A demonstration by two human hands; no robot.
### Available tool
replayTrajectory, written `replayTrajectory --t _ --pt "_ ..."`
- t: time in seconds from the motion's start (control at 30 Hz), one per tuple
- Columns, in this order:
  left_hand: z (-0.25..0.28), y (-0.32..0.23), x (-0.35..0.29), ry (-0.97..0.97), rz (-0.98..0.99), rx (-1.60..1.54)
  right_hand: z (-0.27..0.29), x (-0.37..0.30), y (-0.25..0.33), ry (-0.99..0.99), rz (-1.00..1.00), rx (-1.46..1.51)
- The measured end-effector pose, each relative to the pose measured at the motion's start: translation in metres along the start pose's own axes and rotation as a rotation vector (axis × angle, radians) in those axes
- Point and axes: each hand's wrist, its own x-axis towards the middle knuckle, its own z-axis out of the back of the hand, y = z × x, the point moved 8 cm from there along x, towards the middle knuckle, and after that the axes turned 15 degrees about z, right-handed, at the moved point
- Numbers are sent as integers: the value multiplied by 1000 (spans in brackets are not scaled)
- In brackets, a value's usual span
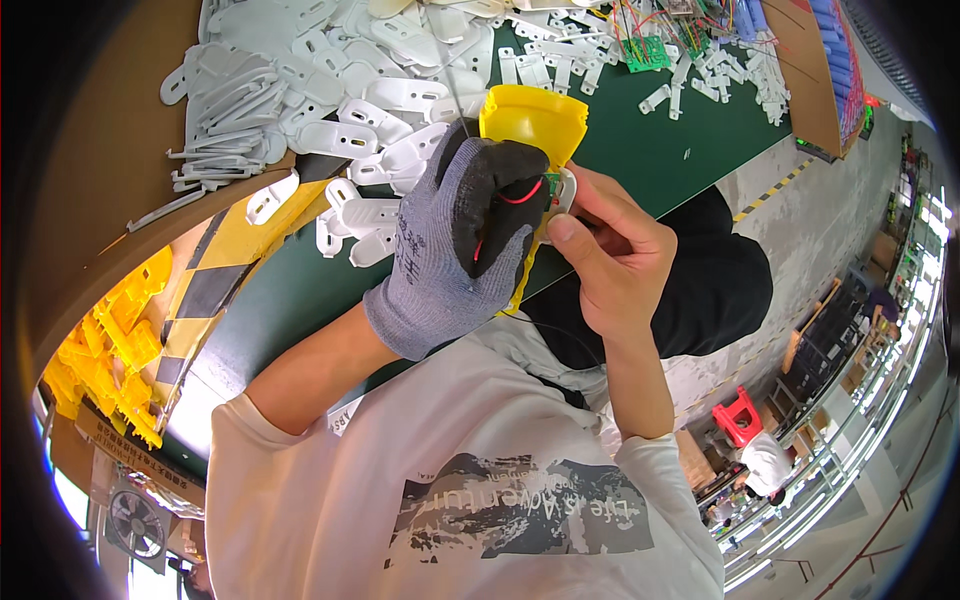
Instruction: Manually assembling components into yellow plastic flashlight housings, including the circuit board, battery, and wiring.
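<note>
My left hand (440, 240), in a grey knit glove with a dark palm, is closed around a yellow plastic housing (533, 118) above the table's near edge. Its wide curved end sticks up past my fingers, and a narrow strip shows below them. Inside it, a bit of green circuit board (553, 186) and a red wire (522, 195) are visible. My bare right hand (622, 250) pinches a small white plastic piece (567, 190) between thumb and fingers, against the housing's right side. The glove hides much of the housing's inside.
White oval plastic parts (400, 95) pile up on the green table (640, 150), with small white clips (745, 85) and wired green circuit boards (645, 53) farther right. A cardboard box (808, 65) of blue-violet pieces stands far right. Yellow plastic parts (120, 330) lie at left.
</note>
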Motion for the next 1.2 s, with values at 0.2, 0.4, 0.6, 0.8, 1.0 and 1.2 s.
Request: replayTrajectory --t 0.2,0.4,0.6,0.8,1.0,1.2 --pt "-1 6 1 29 12 -57 0 2 -5 -23 -36 18" --pt "-6 2 6 24 54 -2 -3 9 8 111 142 -220" --pt "-1 -1 -3 19 47 119 -21 26 64 348 420 -720" --pt "-4 22 -21 -115 180 -306 -3 66 133 351 323 19" --pt "6 -9 12 -276 277 -449 -39 83 259 -87 529 1160" --pt "16 -55 86 -446 261 -672 -32 95 270 29 502 1230"
